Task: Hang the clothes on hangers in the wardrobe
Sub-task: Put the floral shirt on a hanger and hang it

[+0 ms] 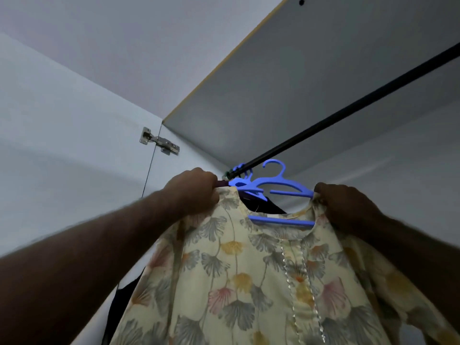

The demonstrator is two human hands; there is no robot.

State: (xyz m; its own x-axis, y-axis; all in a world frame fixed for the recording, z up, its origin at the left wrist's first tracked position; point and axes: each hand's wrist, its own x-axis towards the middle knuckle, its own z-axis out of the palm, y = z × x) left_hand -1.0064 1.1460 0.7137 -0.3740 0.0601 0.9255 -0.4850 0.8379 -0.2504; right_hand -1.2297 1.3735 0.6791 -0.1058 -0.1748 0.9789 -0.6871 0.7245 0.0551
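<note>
Two arms reach upward from 7 and 4 o'clock. The left grip [196, 190] and right grip [348, 205] each clench a shoulder of the floral kurta [249, 282], which is draped on a blue hanger [281, 188] just below the black wardrobe rail [348, 113].

Much was covered or cut off

The blue hanger [281, 185] vanished at both ends under the floral top [249, 282], by my left hand [194, 190] and right hand [346, 205]. A dark garment [271, 206] between them barely showed. The top's hem ran off below, and my forearms were blurred.
</note>
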